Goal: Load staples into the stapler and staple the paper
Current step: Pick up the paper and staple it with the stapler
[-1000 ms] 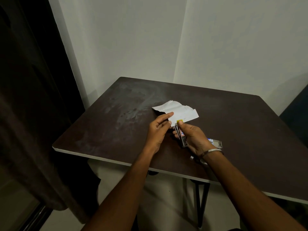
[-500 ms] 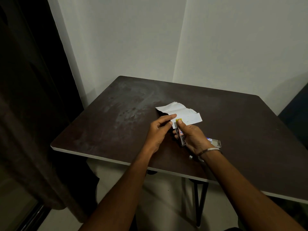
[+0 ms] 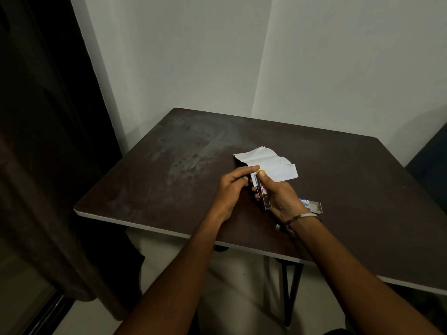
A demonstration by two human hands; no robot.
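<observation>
A dark curtain (image 3: 36,165) is seen at the left beside the brown table (image 3: 169,189). Above its near half, the white paper (image 3: 278,165) is pinched at its near edge by the left hand (image 3: 232,189). The small stapler (image 3: 263,194), yellow-tipped, is gripped in the right hand (image 3: 280,197), thumb pressed on its front end at the paper's edge; an open staple box (image 3: 312,206) lies just right.

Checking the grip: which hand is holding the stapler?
The right hand, the one with the bracelet, wraps the stapler; the left hand only pinches its yellow tip.
</observation>
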